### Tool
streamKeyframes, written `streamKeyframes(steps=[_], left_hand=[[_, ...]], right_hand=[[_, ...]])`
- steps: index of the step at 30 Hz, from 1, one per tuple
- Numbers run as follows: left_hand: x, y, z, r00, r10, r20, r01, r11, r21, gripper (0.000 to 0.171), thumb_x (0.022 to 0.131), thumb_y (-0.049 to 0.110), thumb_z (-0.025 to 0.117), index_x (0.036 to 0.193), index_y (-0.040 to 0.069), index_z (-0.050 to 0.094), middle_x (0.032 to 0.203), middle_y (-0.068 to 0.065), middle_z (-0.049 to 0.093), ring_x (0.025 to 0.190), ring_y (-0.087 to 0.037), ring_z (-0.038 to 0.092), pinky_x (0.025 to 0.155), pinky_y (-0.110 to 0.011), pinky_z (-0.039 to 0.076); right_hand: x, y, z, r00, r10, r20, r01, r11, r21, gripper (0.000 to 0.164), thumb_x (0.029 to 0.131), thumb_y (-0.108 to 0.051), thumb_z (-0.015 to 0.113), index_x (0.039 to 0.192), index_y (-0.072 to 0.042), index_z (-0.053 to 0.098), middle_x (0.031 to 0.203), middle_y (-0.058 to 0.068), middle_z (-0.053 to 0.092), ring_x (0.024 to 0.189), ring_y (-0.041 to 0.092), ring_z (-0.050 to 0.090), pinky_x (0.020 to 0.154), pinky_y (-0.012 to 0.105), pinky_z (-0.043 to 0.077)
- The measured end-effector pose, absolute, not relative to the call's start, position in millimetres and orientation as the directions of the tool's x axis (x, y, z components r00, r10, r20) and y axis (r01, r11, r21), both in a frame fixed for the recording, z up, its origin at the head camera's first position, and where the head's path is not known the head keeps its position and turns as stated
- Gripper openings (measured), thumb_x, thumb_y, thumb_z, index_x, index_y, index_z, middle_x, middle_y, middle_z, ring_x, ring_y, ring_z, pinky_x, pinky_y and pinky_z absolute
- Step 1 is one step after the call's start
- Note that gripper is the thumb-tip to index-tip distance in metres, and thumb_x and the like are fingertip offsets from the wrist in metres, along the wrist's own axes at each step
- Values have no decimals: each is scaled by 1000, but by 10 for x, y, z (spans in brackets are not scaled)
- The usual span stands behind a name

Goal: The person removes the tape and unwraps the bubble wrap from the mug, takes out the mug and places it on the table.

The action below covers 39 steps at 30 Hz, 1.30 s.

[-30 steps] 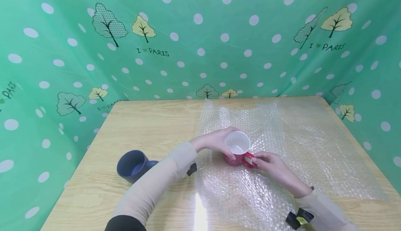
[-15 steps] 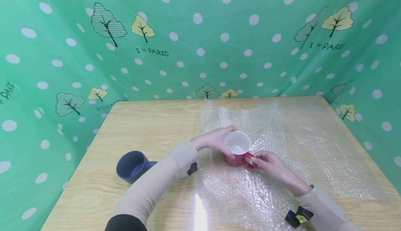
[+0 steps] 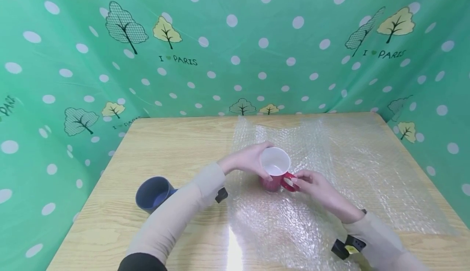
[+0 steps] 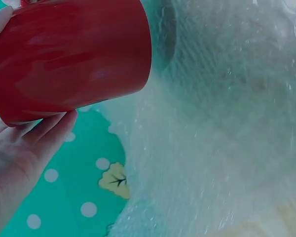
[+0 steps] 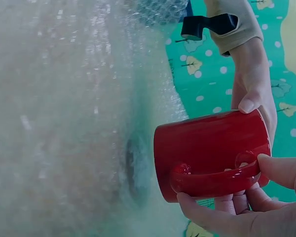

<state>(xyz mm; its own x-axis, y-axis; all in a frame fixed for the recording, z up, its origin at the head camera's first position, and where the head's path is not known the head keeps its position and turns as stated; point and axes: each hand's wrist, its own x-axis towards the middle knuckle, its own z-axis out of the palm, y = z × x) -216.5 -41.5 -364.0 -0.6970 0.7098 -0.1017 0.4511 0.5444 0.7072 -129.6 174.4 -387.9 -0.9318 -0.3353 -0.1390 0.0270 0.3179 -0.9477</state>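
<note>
A red mug with a white inside stands between both hands in the head view, mouth up, over a sheet of bubble wrap. My left hand grips its side near the rim, thumb toward me and fingers round the far side. On the handle, my right hand pinches with thumb and fingers. Both wrist views show a small gap between the mug's base and its shadow on the wrap. In the left wrist view the mug hides part of the left fingers.
A dark blue mug stands on the wooden table at the left, its handle partly behind the left sleeve. More bubble wrap spreads over the table's right side. A green dotted curtain hangs behind and at both sides.
Over the last half second both hands and the red mug have shifted slightly up and to the left in the head view. The grips stay the same.
</note>
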Motion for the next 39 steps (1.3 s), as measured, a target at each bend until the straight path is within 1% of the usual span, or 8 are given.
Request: streamKeyframes(steps=[4, 7, 10, 14, 22, 29, 34, 39], left_hand=[[-2145, -491, -3532, -713, 695, -97, 458, 566, 686, 88, 54, 26, 83, 127, 8, 37, 116, -6, 53, 103, -18, 52, 84, -28, 46], [-2140, -562, -3470, -721, 687, -90, 464, 575, 674, 90, 54, 27, 83, 128, 8, 37, 116, -6, 53, 103, -18, 51, 86, -29, 45], [-2143, -637, -3425, -727, 683, -76, 466, 571, 676, 90, 54, 27, 83, 128, 6, 36, 116, -8, 53, 102, -19, 52, 85, -29, 46], [-2148, -750, -3370, -739, 671, -52, 466, 567, 679, 91, 54, 24, 83, 128, 4, 36, 114, -10, 54, 100, -20, 54, 83, -29, 47], [-2187, -1003, -3304, -766, 642, -20, 452, 561, 693, 91, 54, 25, 84, 127, 1, 36, 112, -12, 54, 98, -22, 54, 83, -31, 48], [-2199, -1212, -3248, -787, 616, -19, 434, 576, 693, 88, 55, 25, 83, 126, 1, 36, 110, -14, 54, 96, -24, 55, 82, -33, 48], [-2211, -1359, -3208, -794, 607, -30, 413, 576, 706, 88, 57, 22, 81, 127, -1, 34, 113, -15, 52, 100, -25, 52, 85, -36, 46], [-2225, -1512, -3163, -802, 596, -41, 398, 585, 707, 86, 57, 20, 80, 127, -1, 35, 113, -16, 52, 100, -27, 52, 86, -39, 46]], right_hand=[[-1337, 1704, -3798, -921, -359, -150, 28, 324, -946, 29, 89, -10, 49, 103, 16, 49, 101, 25, 56, 94, 27, 57, 82, 30, 50], [-1376, 1662, -3730, -913, -373, -164, 21, 359, -933, 30, 90, -13, 49, 103, 14, 50, 100, 22, 58, 92, 25, 57, 81, 31, 49], [-1418, 1604, -3673, -910, -370, -188, 36, 381, -924, 31, 89, -16, 50, 104, 12, 51, 100, 20, 59, 92, 23, 57, 82, 33, 49], [-1480, 1507, -3622, -902, -389, -190, 39, 363, -931, 31, 89, -14, 50, 104, 12, 51, 102, 21, 59, 93, 25, 58, 85, 37, 48], [-1627, 1308, -3556, -882, -424, -206, 46, 357, -933, 28, 89, -15, 52, 104, 8, 53, 98, 16, 61, 92, 23, 59, 87, 37, 47], [-1738, 1122, -3506, -858, -478, -188, 40, 303, -952, 27, 89, -13, 51, 104, 9, 53, 101, 21, 59, 91, 25, 59, 85, 38, 48], [-1798, 961, -3479, -855, -489, -175, 32, 286, -958, 24, 88, -10, 51, 102, 9, 55, 100, 22, 59, 90, 25, 58, 85, 39, 48], [-1860, 799, -3474, -851, -495, -176, 24, 297, -955, 23, 88, -12, 53, 100, 7, 56, 97, 18, 59, 90, 23, 58, 83, 34, 50]])
